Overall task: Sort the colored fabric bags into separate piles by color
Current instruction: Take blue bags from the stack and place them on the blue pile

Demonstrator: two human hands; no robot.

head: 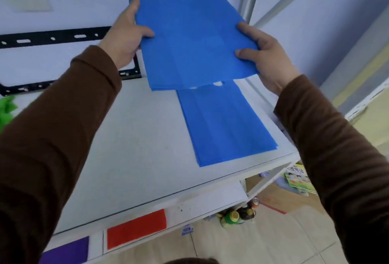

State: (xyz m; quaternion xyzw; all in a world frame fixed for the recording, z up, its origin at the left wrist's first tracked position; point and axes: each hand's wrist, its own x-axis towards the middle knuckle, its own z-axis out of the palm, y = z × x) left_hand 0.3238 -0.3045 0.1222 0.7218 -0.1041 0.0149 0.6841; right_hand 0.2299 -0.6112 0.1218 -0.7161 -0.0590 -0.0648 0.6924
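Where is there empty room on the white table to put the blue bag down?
The big bare patch of the white table lies left of the blue pile, running to the front edge. The right side is crowded: the pile fills it, and both hands, left hand and right hand, hold the blue bag above it.

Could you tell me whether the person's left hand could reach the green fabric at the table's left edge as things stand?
Probably not right away: the left hand grips one edge of the raised blue bag, with the right hand on the other. The green fabric lies uncovered, so the way looks free once that hand lets go.
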